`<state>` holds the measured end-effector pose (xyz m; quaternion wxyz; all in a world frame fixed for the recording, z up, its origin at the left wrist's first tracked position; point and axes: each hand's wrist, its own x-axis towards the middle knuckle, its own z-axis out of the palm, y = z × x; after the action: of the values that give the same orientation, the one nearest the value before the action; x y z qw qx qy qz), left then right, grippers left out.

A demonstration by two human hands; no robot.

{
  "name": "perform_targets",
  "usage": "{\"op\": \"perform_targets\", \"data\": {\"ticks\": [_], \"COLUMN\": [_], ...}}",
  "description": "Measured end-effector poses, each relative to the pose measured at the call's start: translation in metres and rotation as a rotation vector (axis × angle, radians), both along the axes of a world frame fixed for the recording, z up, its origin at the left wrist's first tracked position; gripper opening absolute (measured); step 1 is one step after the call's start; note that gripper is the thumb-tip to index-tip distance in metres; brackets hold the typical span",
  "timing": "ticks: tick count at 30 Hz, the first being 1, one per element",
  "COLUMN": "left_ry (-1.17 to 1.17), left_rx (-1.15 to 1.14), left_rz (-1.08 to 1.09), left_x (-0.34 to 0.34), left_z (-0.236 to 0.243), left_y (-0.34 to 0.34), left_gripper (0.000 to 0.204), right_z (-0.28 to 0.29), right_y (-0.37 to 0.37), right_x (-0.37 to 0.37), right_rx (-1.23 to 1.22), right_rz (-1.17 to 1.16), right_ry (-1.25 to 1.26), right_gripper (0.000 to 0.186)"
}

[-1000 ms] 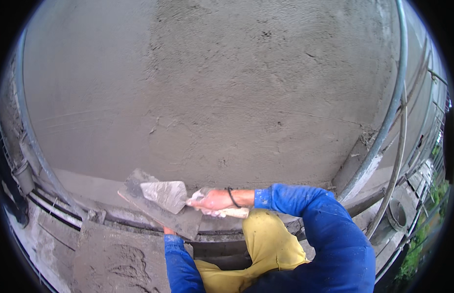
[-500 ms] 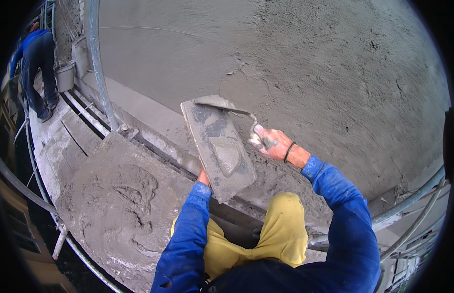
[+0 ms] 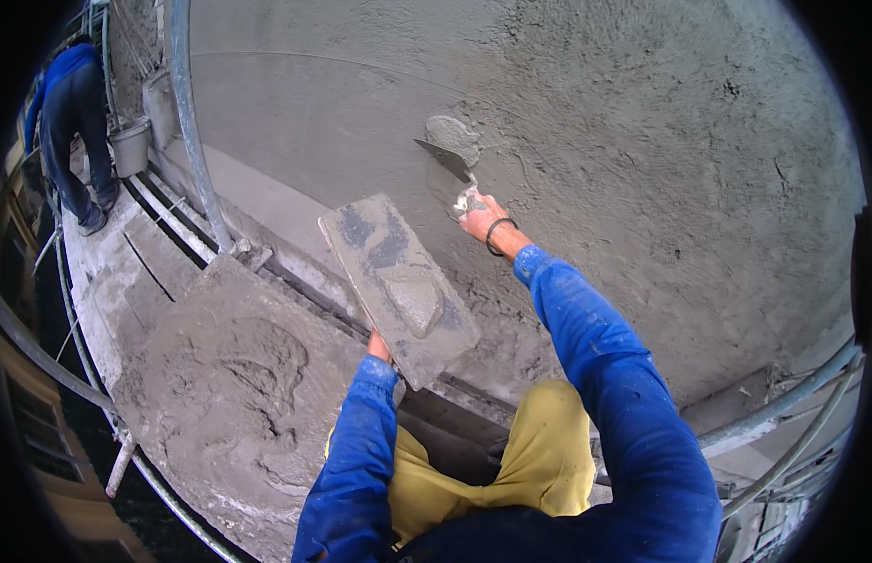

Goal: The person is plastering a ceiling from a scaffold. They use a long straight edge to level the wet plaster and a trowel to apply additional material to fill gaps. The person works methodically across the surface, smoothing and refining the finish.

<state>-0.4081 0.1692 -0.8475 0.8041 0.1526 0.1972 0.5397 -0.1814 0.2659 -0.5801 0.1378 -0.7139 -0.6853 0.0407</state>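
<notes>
Rough grey plaster covers the wall [image 3: 642,141] ahead of us, scratchy and uneven on the right, smoother on the far left. Our right hand [image 3: 475,214] is clamped on the handle of a trowel [image 3: 443,158], whose blade presses a lump of wet mortar [image 3: 452,134] onto the wall. Our left hand [image 3: 380,347] is mostly hidden under the mortar board [image 3: 398,281] it holds up from below; we cannot tell how its fingers sit. One small heap of mortar [image 3: 414,298] lies on that board, the rest of its face scraped nearly bare.

We judge the coat well along but unfinished: the surface wants more filling and smoothing around the trowel and to the right.

Near left, a platform [image 3: 220,375] carries a big spread of mixed mortar. A scaffold pole [image 3: 187,122] rises at the left. Far left, another person in blue [image 3: 70,122] stands beside a bucket [image 3: 129,147], well apart from us. Pipes [image 3: 783,422] cross at the right. Nothing blocks the trowel.
</notes>
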Motion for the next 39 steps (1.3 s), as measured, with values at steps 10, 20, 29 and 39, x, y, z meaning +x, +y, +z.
{"op": "perform_targets", "data": {"ticks": [10,20,29,39], "left_ry": [-0.001,-0.068,0.086,0.184], "left_rx": [-0.026,0.011,-0.048,-0.059], "left_rz": [-0.031,-0.056,-0.115,-0.277], "left_x": [-0.017,-0.03,-0.006,0.007], "left_z": [0.021,-0.015,0.005,0.004], "left_y": [-0.013,0.001,0.003,0.028], "left_gripper": [0.056,0.056,0.055,0.055], "right_z": [0.06,0.013,-0.001,0.035], "right_y": [0.002,-0.052,-0.044,-0.134], "right_x": [0.048,0.055,0.069,0.112], "right_rx": [0.3,0.367,0.047,0.374], "right_rz": [0.083,-0.033,0.003,-0.236], "right_ry": [0.088,-0.275,-0.107,-0.27], "right_gripper": [0.039,0.036,0.042,0.037]}}
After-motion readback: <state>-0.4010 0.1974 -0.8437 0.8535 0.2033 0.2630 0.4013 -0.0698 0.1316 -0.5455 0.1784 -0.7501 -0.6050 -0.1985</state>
